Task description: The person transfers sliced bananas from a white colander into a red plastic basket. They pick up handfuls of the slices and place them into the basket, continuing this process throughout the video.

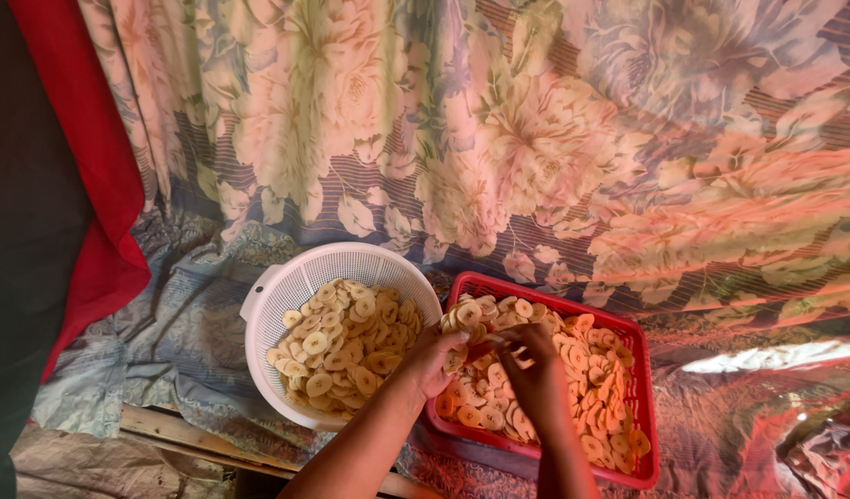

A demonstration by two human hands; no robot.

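My left hand (pixel 436 356) hovers right at the seam where the white colander (pixel 275 298) meets the red basket (pixel 643 388), its grip curled around a small stack of pale round plantain slices (pixel 464 317), fingers closed on them from below. My right hand (pixel 534 370) is over the red basket, fingers bent and pinched together near its thumb; it looks closed on a slice or two, though I cannot tell exactly what sits between the fingertips. The two hands are just beside each other, nearly touching above the basket's left edge.

Below my right hand the red basket holds a loose layer of slices (pixel 599 388), yellow to orange, spread across its floor. The white colander, touching the basket's left side, carries its own heap of paler slices (pixel 346 346), piled toward the middle, with its handle pointing up and left.

Both containers rest on a patterned bluish cloth (pixel 180 323) over the counter. A big flowered curtain (pixel 499 129) hangs behind them, and a red cloth (pixel 92 185) drapes down the left side. A wooden plank edge (pixel 180 427) shows under the bluish cloth, low and left.
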